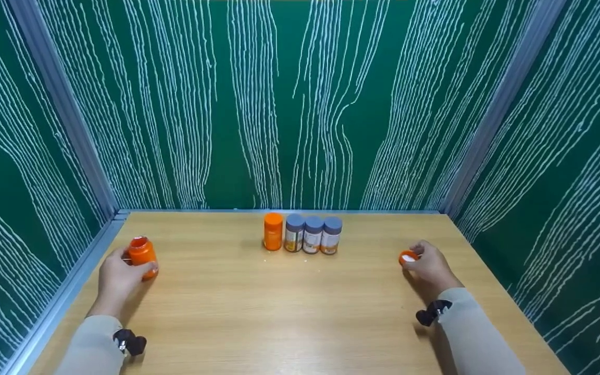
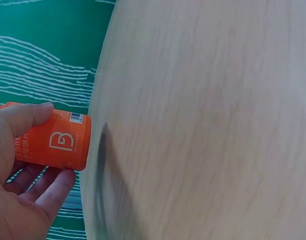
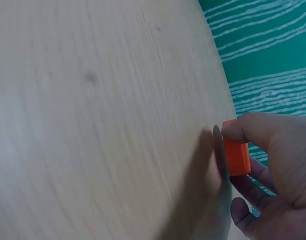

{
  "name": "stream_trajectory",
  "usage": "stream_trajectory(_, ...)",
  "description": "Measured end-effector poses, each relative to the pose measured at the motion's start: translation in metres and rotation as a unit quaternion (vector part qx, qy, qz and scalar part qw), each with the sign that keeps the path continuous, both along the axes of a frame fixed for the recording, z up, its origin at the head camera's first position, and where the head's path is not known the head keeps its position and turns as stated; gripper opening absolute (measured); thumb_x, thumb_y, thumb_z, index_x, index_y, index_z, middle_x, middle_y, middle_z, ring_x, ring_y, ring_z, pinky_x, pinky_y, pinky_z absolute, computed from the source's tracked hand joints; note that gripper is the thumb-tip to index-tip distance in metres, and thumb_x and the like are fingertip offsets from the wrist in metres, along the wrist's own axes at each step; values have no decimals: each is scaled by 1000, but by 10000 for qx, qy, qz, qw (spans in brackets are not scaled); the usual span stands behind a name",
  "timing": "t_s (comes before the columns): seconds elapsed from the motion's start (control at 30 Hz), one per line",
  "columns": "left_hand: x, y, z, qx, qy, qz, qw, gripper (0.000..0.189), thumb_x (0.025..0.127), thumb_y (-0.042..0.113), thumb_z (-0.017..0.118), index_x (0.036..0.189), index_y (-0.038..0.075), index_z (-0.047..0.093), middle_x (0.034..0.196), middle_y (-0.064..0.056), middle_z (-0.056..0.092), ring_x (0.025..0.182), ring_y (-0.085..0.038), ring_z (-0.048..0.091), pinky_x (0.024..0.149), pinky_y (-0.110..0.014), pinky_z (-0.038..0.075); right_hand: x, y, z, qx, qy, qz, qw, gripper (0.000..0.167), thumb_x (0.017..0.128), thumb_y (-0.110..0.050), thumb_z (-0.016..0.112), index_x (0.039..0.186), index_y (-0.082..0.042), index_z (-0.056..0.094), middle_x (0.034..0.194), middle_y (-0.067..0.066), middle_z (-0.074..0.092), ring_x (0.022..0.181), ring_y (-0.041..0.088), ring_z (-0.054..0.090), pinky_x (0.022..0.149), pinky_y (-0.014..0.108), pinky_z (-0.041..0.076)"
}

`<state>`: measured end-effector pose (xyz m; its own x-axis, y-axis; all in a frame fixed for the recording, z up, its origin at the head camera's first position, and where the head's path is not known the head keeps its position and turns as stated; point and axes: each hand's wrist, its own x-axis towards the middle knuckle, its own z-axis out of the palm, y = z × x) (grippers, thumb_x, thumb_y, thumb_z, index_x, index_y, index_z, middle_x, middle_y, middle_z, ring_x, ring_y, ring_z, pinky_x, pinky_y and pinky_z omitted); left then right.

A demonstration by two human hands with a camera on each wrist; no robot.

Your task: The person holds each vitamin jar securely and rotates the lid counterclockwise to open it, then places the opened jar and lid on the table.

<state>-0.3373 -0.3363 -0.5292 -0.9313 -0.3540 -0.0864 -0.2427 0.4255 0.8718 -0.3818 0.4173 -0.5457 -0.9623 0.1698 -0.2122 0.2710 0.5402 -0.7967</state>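
Observation:
At the table's left side my left hand (image 1: pixel 119 275) grips an orange bottle (image 1: pixel 142 255) with its mouth uncovered. In the left wrist view the bottle (image 2: pixel 63 140) shows white print and a barcode, thumb on one side and fingers on the other. Over on the right, my right hand (image 1: pixel 429 264) pinches an orange cap (image 1: pixel 408 257), its whitish inside facing up. The right wrist view has the cap (image 3: pixel 236 150) between thumb and fingers, close over the tabletop.
At the back middle of the wooden table (image 1: pixel 300 317) stand a capped orange bottle (image 1: pixel 273 232) and, beside it, three grey-lidded bottles (image 1: pixel 312 235) in a row. Small pale specks lie in front of them. Green walls (image 1: pixel 289 104) with white lines enclose the table.

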Motion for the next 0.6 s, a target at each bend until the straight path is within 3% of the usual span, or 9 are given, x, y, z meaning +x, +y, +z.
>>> stream_trajectory(0.17, 3, -10, -3, -71, -47, 46, 10000, 92, 104, 12, 83, 176, -3, 27, 176, -34, 40, 157, -53, 43, 138, -65, 33, 10, 9, 6, 125, -58, 18, 9999, 65, 107, -3, 75, 163, 0, 43, 170, 33, 42, 145, 51, 48, 134, 63, 40)
stream_trajectory(0.6, 7, -33, -9, -136, -38, 253, 9996, 95, 102, 9, 84, 174, -7, 25, 177, -36, 36, 156, -54, 41, 139, -64, 31, 15, 54, 4, 188, -374, -315, 9986, 77, 106, 3, 71, 173, -2, 35, 177, 35, 34, 150, 54, 46, 134, 62, 39)
